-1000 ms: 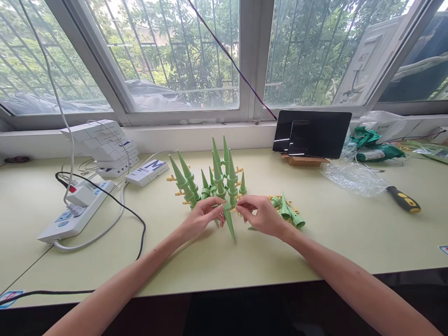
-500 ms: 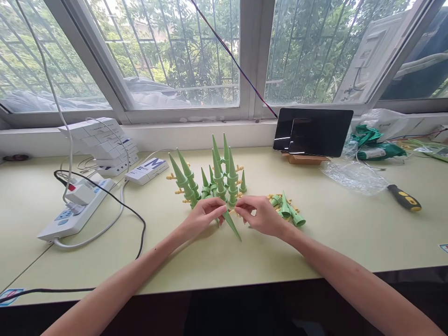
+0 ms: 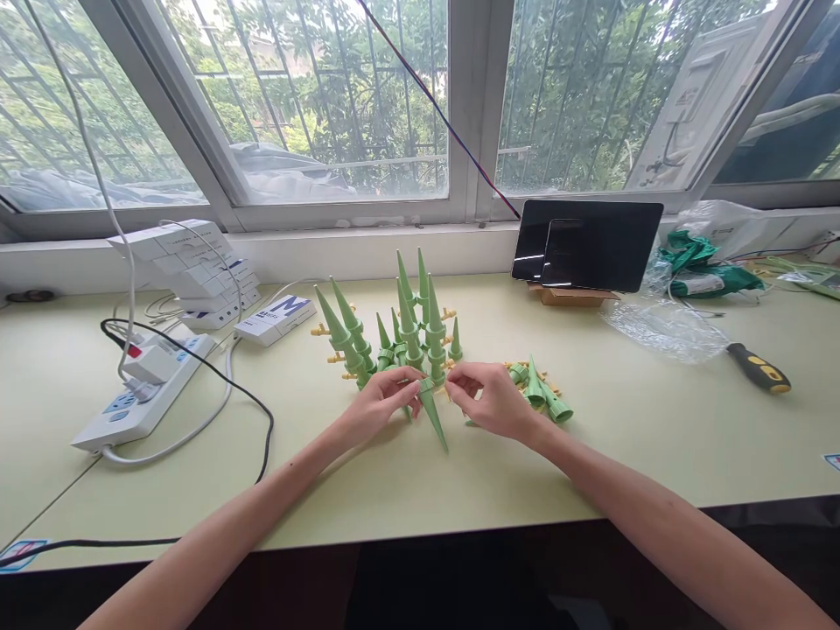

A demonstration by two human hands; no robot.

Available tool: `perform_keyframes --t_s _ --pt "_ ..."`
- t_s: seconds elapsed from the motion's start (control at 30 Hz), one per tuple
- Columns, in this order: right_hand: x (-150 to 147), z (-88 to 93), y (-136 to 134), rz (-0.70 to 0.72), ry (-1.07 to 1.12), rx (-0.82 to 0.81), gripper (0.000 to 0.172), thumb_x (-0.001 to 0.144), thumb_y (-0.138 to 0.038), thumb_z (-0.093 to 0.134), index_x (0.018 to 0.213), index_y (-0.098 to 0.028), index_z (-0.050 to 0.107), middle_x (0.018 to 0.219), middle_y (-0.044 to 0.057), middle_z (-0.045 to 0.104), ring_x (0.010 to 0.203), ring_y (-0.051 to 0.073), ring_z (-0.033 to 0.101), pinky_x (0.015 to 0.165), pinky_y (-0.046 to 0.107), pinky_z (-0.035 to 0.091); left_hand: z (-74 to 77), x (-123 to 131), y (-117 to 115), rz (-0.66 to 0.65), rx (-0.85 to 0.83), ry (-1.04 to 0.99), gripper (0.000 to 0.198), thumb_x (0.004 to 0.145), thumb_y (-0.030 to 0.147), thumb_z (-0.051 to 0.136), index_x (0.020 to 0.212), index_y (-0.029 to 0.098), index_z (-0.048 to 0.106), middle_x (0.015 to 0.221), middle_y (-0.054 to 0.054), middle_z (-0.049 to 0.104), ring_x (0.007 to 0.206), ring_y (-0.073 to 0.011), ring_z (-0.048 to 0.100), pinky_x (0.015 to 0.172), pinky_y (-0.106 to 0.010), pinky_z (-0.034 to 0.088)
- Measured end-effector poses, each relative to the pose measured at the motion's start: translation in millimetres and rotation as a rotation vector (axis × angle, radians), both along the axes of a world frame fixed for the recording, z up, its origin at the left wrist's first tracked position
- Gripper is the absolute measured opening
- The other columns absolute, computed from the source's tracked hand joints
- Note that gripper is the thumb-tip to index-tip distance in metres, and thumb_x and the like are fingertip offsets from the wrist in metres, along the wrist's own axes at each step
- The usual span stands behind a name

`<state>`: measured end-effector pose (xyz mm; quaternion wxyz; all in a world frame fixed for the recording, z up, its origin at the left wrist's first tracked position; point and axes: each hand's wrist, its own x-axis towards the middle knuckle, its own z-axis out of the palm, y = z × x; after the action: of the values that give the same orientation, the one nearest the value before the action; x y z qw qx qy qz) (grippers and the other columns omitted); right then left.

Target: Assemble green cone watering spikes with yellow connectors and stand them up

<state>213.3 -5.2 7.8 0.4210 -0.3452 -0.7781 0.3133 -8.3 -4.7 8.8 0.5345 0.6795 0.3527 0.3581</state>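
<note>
My left hand pinches the wide end of a green plastic watering spike, whose point aims down toward me. Close beside it, the fingers of my right hand are pressed together near the spike's wide end; whatever they hold is hidden or too small to name. Just behind my hands stand several green spikes, points up, some stacked, with yellow valves sticking out sideways. Right of my right hand lies a heap of loose green spike parts and yellow pieces.
A power strip with cables and white boxes is at the left. A black tablet leans at the back on a brown cardboard box. Clear plastic wrap and a screwdriver lie at the right.
The held spike has swung a little, its tip shifting slightly left and its wide end showing more. My right hand has moved slightly right, away from it.
</note>
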Motion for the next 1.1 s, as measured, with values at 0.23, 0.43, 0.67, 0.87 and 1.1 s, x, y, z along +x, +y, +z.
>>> perform_keyframes --t_s 0.23,0.43,0.67,0.87,1.1 --pt "-0.8 -3.0 -0.9 0.055 -0.03 -0.006 0.014 0.089 -0.021 0.054 0.078 -0.016 0.062 0.07 0.002 0.064 0.057 0.01 0.055 0.057 0.022 0.047 4.0 2.2 -1.4 0.018 0.023 0.034 0.025 0.091 0.037 0.061 0.084 0.014 0.066 0.09 -0.006 0.065 0.068 -0.012 0.058 0.067 -0.026 0.051" --pt "-0.3 -1.5 -1.4 0.058 -0.04 -0.004 0.015 0.09 -0.021 0.054 0.079 -0.016 0.063 0.07 0.002 0.064 0.056 0.01 0.054 0.056 0.022 0.047 4.3 1.4 -1.5 0.017 0.04 0.05 0.024 0.092 0.036 0.059 0.086 0.014 0.067 0.088 -0.005 0.064 0.069 -0.0122 0.059 0.069 -0.026 0.051" --pt "-0.3 -0.8 -1.1 0.021 -0.03 -0.024 0.017 0.091 -0.025 0.054 0.079 -0.016 0.064 0.069 0.002 0.064 0.053 0.01 0.053 0.055 0.022 0.047 3.8 1.9 -1.6 -0.018 0.046 0.026 0.023 0.093 0.035 0.058 0.09 0.014 0.068 0.089 -0.006 0.063 0.07 -0.0131 0.058 0.07 -0.027 0.052" --pt "-1.0 0.9 -2.3 0.038 -0.027 -0.037 0.017 0.091 -0.026 0.055 0.08 -0.017 0.064 0.069 0.002 0.063 0.054 0.01 0.055 0.054 0.022 0.047 4.5 2.6 -1.8 -0.037 0.055 0.026 0.023 0.093 0.035 0.058 0.09 0.015 0.068 0.09 -0.006 0.064 0.07 -0.0127 0.059 0.067 -0.026 0.051" --pt "-0.1 -1.0 -1.8 0.06 0.004 -0.065 0.019 0.093 -0.029 0.054 0.083 -0.017 0.064 0.07 0.002 0.063 0.053 0.011 0.057 0.055 0.024 0.049 6.6 4.7 -3.3 -0.024 0.068 0.051 0.025 0.092 0.037 0.06 0.089 0.014 0.07 0.087 -0.006 0.065 0.068 -0.0132 0.06 0.067 -0.026 0.052"
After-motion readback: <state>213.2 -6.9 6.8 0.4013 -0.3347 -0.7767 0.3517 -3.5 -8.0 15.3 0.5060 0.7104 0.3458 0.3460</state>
